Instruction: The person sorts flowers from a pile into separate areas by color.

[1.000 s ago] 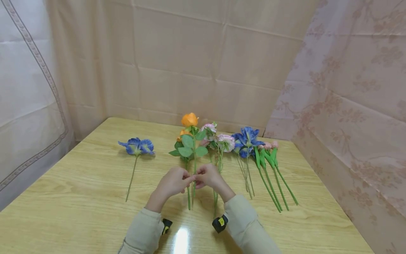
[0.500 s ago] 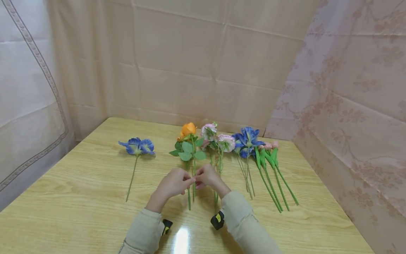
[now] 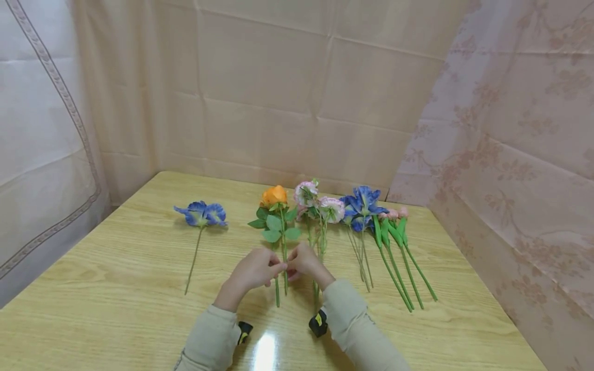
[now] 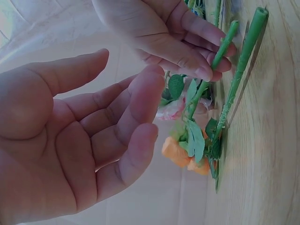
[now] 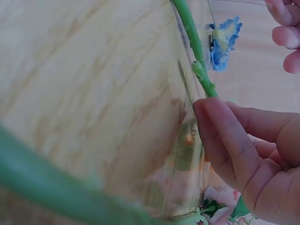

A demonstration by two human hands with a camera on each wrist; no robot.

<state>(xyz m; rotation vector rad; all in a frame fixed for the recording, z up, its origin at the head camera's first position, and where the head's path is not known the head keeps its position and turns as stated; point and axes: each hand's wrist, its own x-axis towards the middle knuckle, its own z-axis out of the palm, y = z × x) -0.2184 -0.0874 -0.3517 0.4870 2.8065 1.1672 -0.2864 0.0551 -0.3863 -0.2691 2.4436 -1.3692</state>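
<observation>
My right hand pinches the green stem of an orange rose between thumb and fingers, low over the table. A second orange rose lies right beside it on the wood, and in the head view the two blooms overlap. Close on the stem's left side is my left hand. The left wrist view shows this left hand with palm bare and fingers loosely bent, apart from the stem. To the right of the roses lie pink-and-white flowers, partly hidden by my right hand.
A single blue flower lies at the left of the wooden table. Further right are more blue flowers and several pink tulips with green stems. A beige curtain hangs behind the table's back edge.
The rose in my right hand has come down to the table, its bloom sinking beside the other orange one. Both hands have shifted only slightly. The other flowers have stayed put.
</observation>
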